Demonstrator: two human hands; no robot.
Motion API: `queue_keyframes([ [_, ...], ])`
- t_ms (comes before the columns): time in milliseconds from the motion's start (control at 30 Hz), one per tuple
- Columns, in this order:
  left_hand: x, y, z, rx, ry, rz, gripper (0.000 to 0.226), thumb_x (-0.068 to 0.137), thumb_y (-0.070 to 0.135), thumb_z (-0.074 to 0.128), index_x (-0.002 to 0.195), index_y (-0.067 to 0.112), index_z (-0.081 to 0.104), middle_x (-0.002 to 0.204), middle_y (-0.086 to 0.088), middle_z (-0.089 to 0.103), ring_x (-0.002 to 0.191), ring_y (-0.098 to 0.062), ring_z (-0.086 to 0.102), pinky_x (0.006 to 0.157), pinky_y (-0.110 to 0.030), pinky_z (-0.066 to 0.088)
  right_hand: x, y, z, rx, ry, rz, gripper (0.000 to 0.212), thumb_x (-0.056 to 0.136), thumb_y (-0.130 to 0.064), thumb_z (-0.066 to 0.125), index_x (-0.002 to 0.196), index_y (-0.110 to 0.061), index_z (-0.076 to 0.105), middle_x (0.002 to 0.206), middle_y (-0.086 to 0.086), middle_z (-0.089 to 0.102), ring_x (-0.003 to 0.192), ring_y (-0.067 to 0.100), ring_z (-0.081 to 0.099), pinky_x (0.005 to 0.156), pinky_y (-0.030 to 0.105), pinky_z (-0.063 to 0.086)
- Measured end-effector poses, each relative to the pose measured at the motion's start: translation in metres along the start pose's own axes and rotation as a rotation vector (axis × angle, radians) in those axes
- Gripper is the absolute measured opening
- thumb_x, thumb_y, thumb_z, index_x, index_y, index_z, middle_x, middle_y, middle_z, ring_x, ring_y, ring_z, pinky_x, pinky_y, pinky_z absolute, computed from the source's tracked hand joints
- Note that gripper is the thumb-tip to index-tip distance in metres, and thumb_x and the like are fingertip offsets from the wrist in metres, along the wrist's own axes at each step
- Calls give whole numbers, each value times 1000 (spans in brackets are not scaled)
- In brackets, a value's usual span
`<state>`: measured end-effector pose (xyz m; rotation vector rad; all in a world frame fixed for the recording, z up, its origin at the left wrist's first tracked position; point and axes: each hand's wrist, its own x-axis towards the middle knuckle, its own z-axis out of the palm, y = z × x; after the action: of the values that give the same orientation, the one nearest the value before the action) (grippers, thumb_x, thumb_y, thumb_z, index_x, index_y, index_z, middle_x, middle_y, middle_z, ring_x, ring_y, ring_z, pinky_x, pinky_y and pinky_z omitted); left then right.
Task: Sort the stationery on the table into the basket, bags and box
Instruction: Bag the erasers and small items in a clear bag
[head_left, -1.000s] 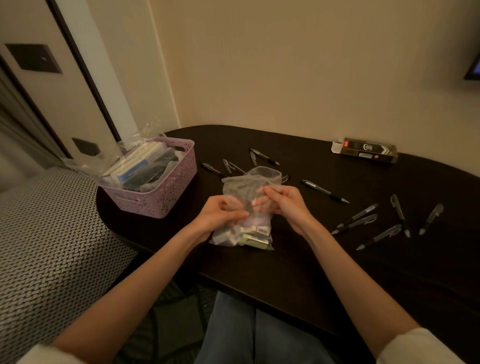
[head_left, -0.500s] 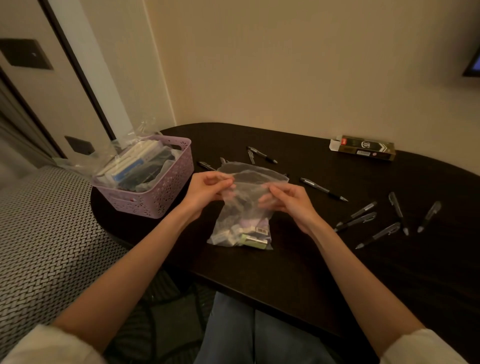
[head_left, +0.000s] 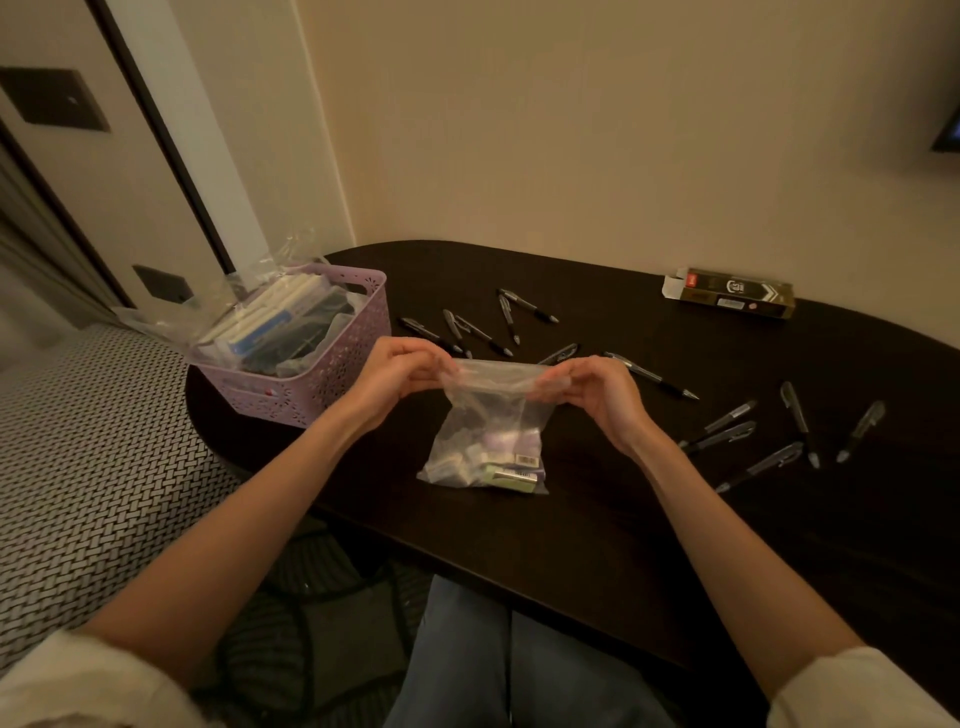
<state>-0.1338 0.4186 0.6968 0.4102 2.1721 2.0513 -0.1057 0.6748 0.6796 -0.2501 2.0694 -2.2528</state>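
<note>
Bench (head_left: 623, 519) is carrying everything. Left of the clear bag (head_left: 488, 431) is sitting a lilac basket (head_left: 322, 384); far behind it, a box (head_left: 732, 299); behind and right, loose pens (head_left: 748, 434). Left hand (head_left: 400, 371) and right hand (head_left: 587, 387) are pinching the bag's top corners.

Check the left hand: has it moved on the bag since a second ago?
Yes. The left hand has gone up from the bag's middle to its top left corner, toward the basket.
</note>
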Motion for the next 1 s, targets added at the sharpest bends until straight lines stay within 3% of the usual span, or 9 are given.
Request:
queue_keyframes([
  [67, -3, 3, 3, -24, -4, 26, 37, 91, 8, 46, 69, 15, 76, 82, -8, 74, 87, -24, 71, 80, -33, 58, 0, -1, 2, -71, 58, 3, 45, 100, -14, 34, 78, -3, 71, 92, 14, 72, 98, 25, 67, 90, 33, 51],
  [133, -4, 5, 7, 42, 76, 50, 27, 90, 19, 58, 72, 13, 76, 83, -9, 74, 87, -23, 71, 83, -35, 57, 1, -3, 3, -210, 97, -7, 31, 96, -23, 52, 81, -8, 74, 91, 6, 74, 96, 14, 67, 89, 29, 50],
  [233, -5, 8, 14, 240, 194, 91, 11, 81, 17, 76, 81, 7, 71, 86, -9, 72, 84, -15, 70, 79, -27, 55, 3, -1, 3, -367, 49, -32, 6, 82, -16, 72, 87, -16, 74, 94, -3, 73, 94, 6, 66, 83, 26, 53],
  [367, -9, 7, 20, 296, 184, -34, 53, 73, 15, 82, 113, 12, 48, 101, -2, 62, 91, -10, 64, 76, -25, 56, 1, -2, 0, -324, 47, -67, 19, 77, -9, 76, 93, -19, 71, 106, -4, 68, 101, 4, 64, 78, 22, 55],
  [467, -7, 4, 20, 286, 98, -155, 57, 75, 22, 80, 123, 11, 51, 114, -5, 59, 102, -16, 63, 82, -31, 57, -1, -1, 1, -255, 66, -43, 32, 77, -5, 74, 105, -20, 66, 110, -2, 67, 100, 8, 66, 79, 25, 56],
  [567, -8, 8, 18, 284, -29, -160, 29, 80, 18, 76, 106, 10, 66, 106, -8, 69, 95, -14, 69, 77, -24, 57, -4, 5, 6, -110, 97, 45, 39, 78, -5, 73, 113, -21, 62, 111, 2, 68, 101, 12, 67, 84, 33, 57],
  [633, -11, 10, 17, 284, -48, -136, 16, 80, 11, 75, 95, 11, 68, 98, -6, 71, 89, -11, 70, 73, -20, 56, -8, 13, 8, -10, 90, 102, 32, 81, -4, 69, 110, -18, 65, 109, 3, 70, 101, 14, 67, 87, 35, 55],
  [833, -11, 8, 14, 363, -40, 32, 14, 75, 2, 77, 86, 4, 69, 86, 0, 71, 82, -9, 70, 71, -20, 54, -13, 22, 8, -126, 121, 57, 15, 89, -5, 61, 103, -5, 62, 100, 5, 71, 93, 18, 70, 79, 31, 58],
  [1000, -13, 7, 6, 463, -53, 127, 22, 80, -1, 72, 85, 21, 72, 84, 8, 71, 84, -3, 67, 75, -20, 52, -16, 19, 6, -148, 105, -41, 13, 86, 0, 62, 97, -5, 66, 92, 9, 72, 86, 20, 71, 75, 29, 59],
])
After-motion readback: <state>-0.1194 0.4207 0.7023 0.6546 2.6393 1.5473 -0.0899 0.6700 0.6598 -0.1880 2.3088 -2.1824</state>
